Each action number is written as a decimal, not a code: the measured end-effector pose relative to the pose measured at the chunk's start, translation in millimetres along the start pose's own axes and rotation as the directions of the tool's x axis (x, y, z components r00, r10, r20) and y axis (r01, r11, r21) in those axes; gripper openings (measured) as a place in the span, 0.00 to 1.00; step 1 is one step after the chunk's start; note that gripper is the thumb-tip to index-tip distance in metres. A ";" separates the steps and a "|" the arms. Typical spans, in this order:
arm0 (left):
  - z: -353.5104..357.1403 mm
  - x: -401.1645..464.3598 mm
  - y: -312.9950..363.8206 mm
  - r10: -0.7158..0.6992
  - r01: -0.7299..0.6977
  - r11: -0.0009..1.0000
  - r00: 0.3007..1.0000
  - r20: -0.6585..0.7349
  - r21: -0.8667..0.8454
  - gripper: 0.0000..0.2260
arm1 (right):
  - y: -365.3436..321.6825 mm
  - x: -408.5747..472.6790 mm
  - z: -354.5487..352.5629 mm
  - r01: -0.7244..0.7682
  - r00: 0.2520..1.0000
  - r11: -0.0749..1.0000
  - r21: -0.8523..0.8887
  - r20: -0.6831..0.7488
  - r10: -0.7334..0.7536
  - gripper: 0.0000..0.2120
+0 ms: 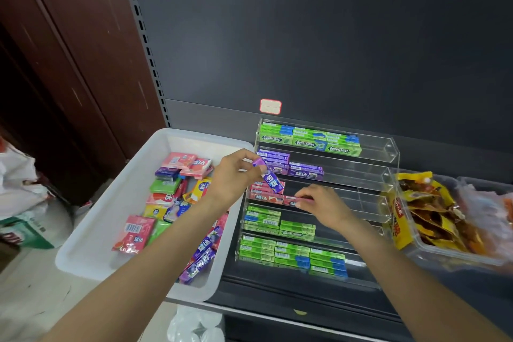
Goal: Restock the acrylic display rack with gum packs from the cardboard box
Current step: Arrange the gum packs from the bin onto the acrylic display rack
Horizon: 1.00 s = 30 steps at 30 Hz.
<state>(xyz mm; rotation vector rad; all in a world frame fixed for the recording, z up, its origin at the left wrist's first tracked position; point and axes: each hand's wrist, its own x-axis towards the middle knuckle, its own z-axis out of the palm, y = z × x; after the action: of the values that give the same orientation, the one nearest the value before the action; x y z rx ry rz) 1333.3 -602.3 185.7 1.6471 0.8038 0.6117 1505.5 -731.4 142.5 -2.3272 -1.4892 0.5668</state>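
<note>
A clear acrylic rack (pixel 390 153) with stepped tiers stands on the dark shelf. Its tiers hold green Doublemint packs (pixel 308 143), purple packs (pixel 304 171), red packs (pixel 263 197) and more green packs (pixel 291 254). My left hand (pixel 233 175) grips a purple gum pack (pixel 270 176), tilted, in front of the rack's left side. My right hand (pixel 322 203) pinches a red gum pack (pixel 293 200) lying in the red tier. A white plastic bin (pixel 91 230) on the left holds several loose gum packs. No cardboard box is in view.
A clear tub (pixel 444 251) of yellow and brown snack packets sits right of the rack. A price label (pixel 270 106) sticks to the shelf's back panel. Plastic bags (pixel 19 191) lie on the floor at left, beside a brown door.
</note>
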 end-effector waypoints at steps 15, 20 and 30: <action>11.3 3.6 13.2 -0.032 0.032 0.999 0.999 0.007 -0.041 0.04 | -3.3 4.6 -1.1 -0.010 1.000 1.000 0.000 0.021 0.010 0.18; 19.7 9.3 18.8 0.005 -0.006 0.999 1.000 0.008 0.035 0.05 | -1.8 2.1 -8.6 0.024 0.999 0.996 0.088 -0.028 -0.022 0.18; 61.0 28.6 50.4 0.189 -0.218 0.962 0.966 0.176 0.166 0.07 | -10.9 -17.1 -60.8 0.150 0.988 0.733 0.664 -0.125 -0.088 0.22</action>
<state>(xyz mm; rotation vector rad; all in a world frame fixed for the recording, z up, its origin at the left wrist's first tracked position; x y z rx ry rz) 1406.7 -623.9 220.9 1.9394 0.5917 0.5529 1520.3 -745.8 203.1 -1.6488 -1.1203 0.7993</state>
